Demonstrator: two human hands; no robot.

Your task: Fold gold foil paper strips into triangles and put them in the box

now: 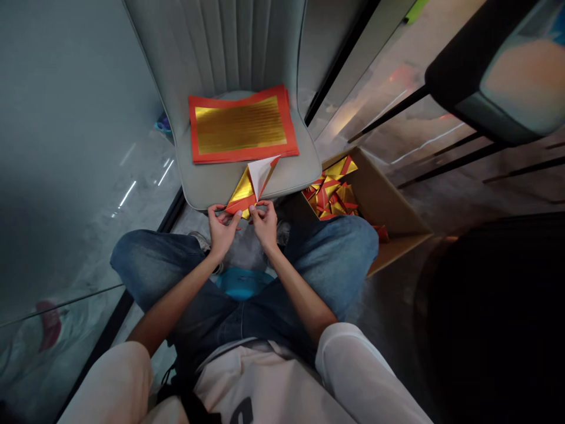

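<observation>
In the head view, a seated person leans over their lap, with both bare hands raised above denim-clad knees. The left hand (222, 231) and right hand (265, 224) are close together, pinching the lower red edge of a folded sheet of gold-foil paper (247, 189) between thumbs and fingers. A white underside stands up from the fold. The sheet is just off the front edge of a grey upholstered chair (304, 168), and it looks light, thin and easily creased, with a foil face that may be slippery, so its edges seem the safest place to hold. On the chair seat lies a flat stack of red-bordered gold sheets (242, 125). To the right, a cardboard box (379, 200) holds a loose heap of folded gold-and-red paper pieces (331, 191). A blue pouch (244, 284) rests in the person's lap. The chair stands on a glossy grey floor (88, 235), and black metal chair legs (419, 159) cross the upper right.
</observation>
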